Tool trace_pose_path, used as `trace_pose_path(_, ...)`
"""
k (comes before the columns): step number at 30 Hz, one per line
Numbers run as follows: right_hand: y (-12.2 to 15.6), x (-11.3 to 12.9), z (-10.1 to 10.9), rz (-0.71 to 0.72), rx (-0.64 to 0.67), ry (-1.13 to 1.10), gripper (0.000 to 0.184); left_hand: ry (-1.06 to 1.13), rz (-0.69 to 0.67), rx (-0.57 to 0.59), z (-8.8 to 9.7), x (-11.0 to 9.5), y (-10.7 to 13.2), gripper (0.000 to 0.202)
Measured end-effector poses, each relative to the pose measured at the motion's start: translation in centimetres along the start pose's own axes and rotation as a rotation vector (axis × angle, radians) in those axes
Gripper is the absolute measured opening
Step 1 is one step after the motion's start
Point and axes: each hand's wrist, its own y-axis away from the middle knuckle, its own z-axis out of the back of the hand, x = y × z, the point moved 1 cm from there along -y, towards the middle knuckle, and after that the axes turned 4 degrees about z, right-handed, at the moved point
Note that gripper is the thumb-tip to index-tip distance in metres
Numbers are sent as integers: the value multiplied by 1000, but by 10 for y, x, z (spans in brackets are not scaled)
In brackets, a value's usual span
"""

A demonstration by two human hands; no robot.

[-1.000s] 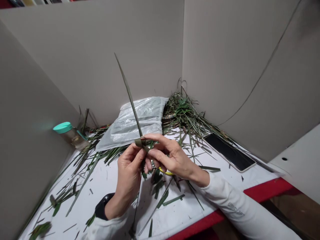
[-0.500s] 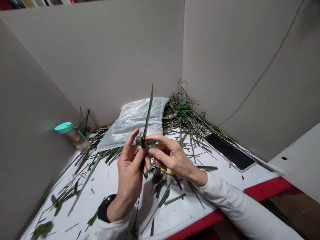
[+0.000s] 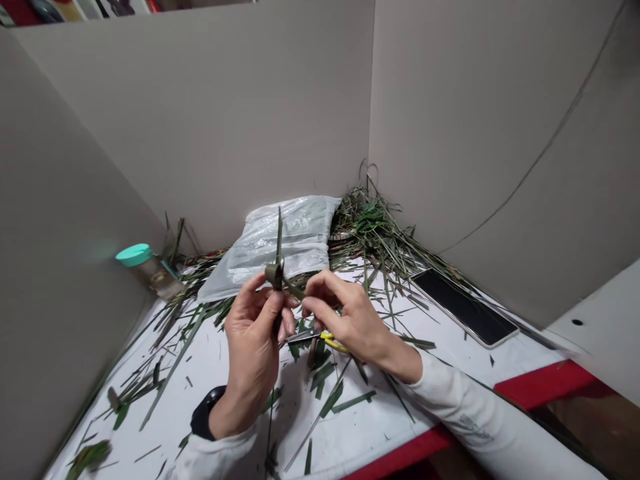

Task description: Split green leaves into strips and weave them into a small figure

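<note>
A narrow dark green leaf strip point(image 3: 276, 243) stands upright from a small folded loop point(image 3: 273, 273), and its lower end runs down behind my left hand point(image 3: 253, 327). My left thumb and fingers pinch the loop. A short tail of the strip point(image 3: 294, 288) slants right to the fingertips of my right hand point(image 3: 345, 320), which closes on it. Yellow-handled scissors point(image 3: 316, 337) lie on the table just below my right hand, their blades pointing left and partly hidden by my left fingers.
Loose leaf cuttings cover the white table top point(image 3: 210, 360). Behind my hands lie a translucent plastic bag point(image 3: 295, 243) and a heap of long leaves point(image 3: 370, 223). A phone point(image 3: 465, 308) lies at right, a teal-lidded jar point(image 3: 145, 267) at left. Grey partition walls point(image 3: 215, 120) surround the table.
The upright part of the strip is much shorter above the loop, and it now stands nearly vertical. My right hand has moved slightly right, showing more of the scissors.
</note>
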Motion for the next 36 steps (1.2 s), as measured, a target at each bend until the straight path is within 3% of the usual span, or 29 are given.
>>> trace_pose_path(4,-1,0,0,-18,-24,20,18,-61,-14,1,1,2,1,32)
trace_pose_path(15,-4,5,0,44,30,-46,14,-66,44,66,-1,8,5,31)
trace_pose_path(22,-9,6,1,-94,23,-314,13,-107,86,124,3,13,7,33)
trace_pose_path(27,-12,6,-2,-158,106,-510,16,-121,76,146,3,11,8,32)
trace_pose_path(30,-11,9,-2,-122,73,-362,13,-137,64,137,2,10,8,30)
trace_pose_path(33,-8,13,-3,7,8,-117,3,-134,62,112,1,10,8,29)
trace_pose_path(36,-9,13,-4,44,16,-114,8,-127,58,100,0,10,8,30)
